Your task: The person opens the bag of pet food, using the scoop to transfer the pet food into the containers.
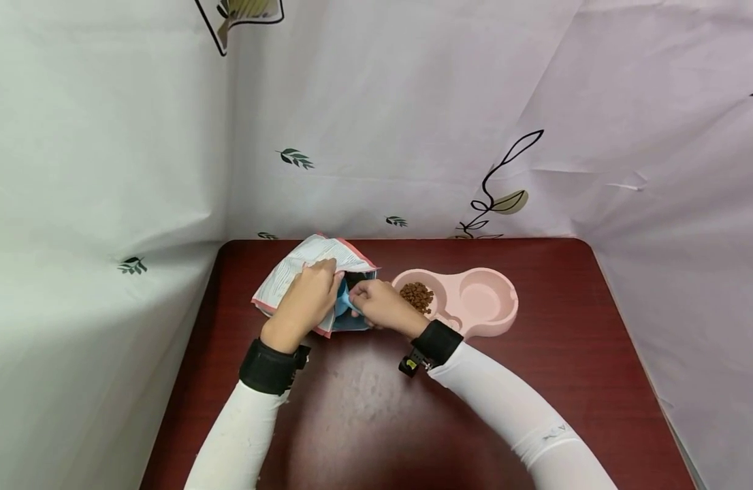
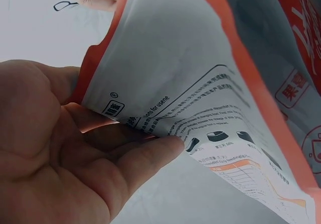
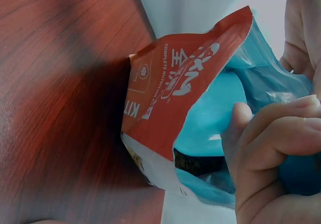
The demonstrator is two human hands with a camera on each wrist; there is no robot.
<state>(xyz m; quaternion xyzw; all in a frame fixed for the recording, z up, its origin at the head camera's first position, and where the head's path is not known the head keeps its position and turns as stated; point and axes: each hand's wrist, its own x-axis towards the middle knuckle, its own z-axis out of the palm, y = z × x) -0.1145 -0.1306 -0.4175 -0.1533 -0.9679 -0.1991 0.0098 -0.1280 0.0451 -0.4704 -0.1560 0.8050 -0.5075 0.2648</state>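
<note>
A white and red-orange pet food bag [image 1: 283, 273] lies on the table with its mouth to the right. My left hand [image 1: 309, 292] grips the upper edge of that mouth, thumb and fingers on either side of the printed wall [image 2: 165, 78] in the left wrist view. My right hand [image 1: 385, 306] holds a blue scoop [image 3: 213, 116] by its handle, fingers curled round it. The scoop's head sits inside the bag's opening, partly hidden by the red front panel [image 3: 175, 93]. Beside the right hand, brown kibble [image 1: 417, 297] lies in one side of a pink double bowl [image 1: 455, 289].
The dark red wooden table [image 1: 554, 354] has its back edge against a white patterned cloth [image 1: 376, 122], which also hangs at both sides. The bowl's right-hand compartment [image 1: 481, 303] holds nothing. My right forearm passes in front of the bowl.
</note>
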